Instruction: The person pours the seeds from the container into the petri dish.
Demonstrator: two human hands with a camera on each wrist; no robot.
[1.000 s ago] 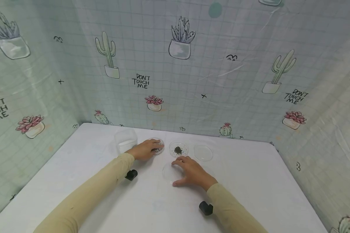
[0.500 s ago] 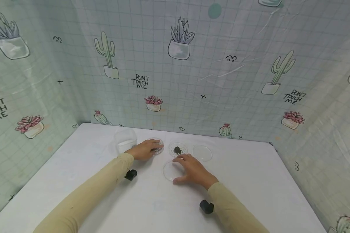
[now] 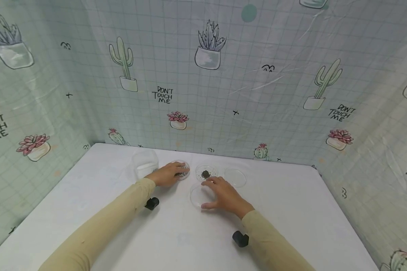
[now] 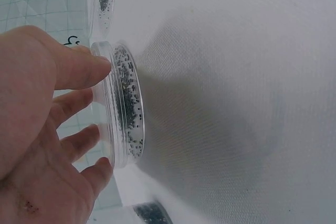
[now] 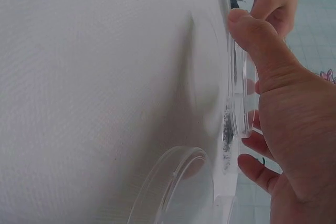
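Observation:
My left hand [image 3: 167, 175] is over a lidded petri dish [image 4: 128, 108] of dark granules, its thumb and fingers around the clear lid's edge. My right hand [image 3: 225, 197] holds a clear petri dish lid [image 5: 241, 87] by its rim, thumb on one side and fingers on the other. In the head view this lid [image 3: 195, 196] is just in front of an uncovered petri dish [image 3: 200, 173] with a heap of dark granules [image 3: 205, 174]. The right fingertips overlap that dish's near edge in this view.
Another clear round lid or dish [image 3: 235, 177] lies on the white table [image 3: 176, 241] to the right. A translucent container [image 3: 145, 155] with something white in it stands at the back left. Behind the table hangs a cactus-print curtain [image 3: 240, 90].
My right hand has moved slightly away from me with the clear lid, closer to the uncovered dish. My left hand stays at its dish.

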